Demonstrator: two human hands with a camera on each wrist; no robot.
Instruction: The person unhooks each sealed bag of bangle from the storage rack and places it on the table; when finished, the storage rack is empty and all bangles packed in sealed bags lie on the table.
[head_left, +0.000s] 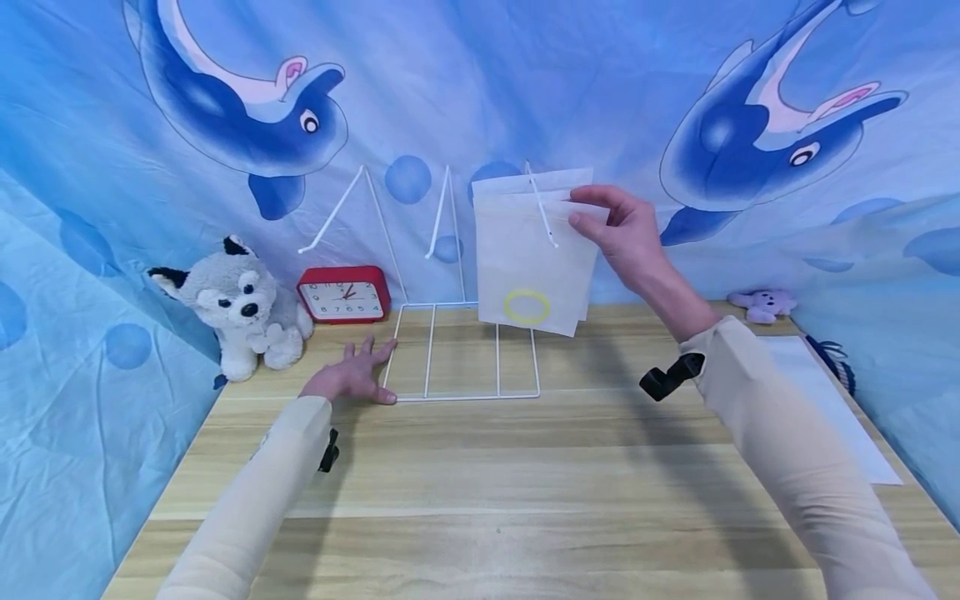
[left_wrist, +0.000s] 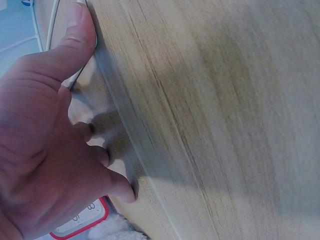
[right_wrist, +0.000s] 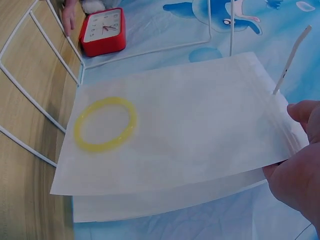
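Note:
A white wire rack point(head_left: 465, 399) stands on the table, its prongs rising at the back. My left hand point(head_left: 352, 373) lies at the rack's left side with fingers spread, thumb and fingertip touching its base frame. From the rightmost prong point(head_left: 542, 208) hang two pale, see-through paper bags, one behind the other. A yellow ring point(right_wrist: 132, 118) shows through the lower part of the front bag point(head_left: 525, 258). My right hand point(head_left: 633, 242) pinches that bag's upper right edge between thumb and fingers. Most of the rear bag point(right_wrist: 165, 207) is hidden behind it.
A red clock point(head_left: 345, 295) and a grey plush dog point(head_left: 243, 308) sit left of the rack. At the right lie a white sheet point(head_left: 832, 408) and a small purple plush toy point(head_left: 763, 305). Behind everything hangs a blue dolphin curtain point(head_left: 465, 75).

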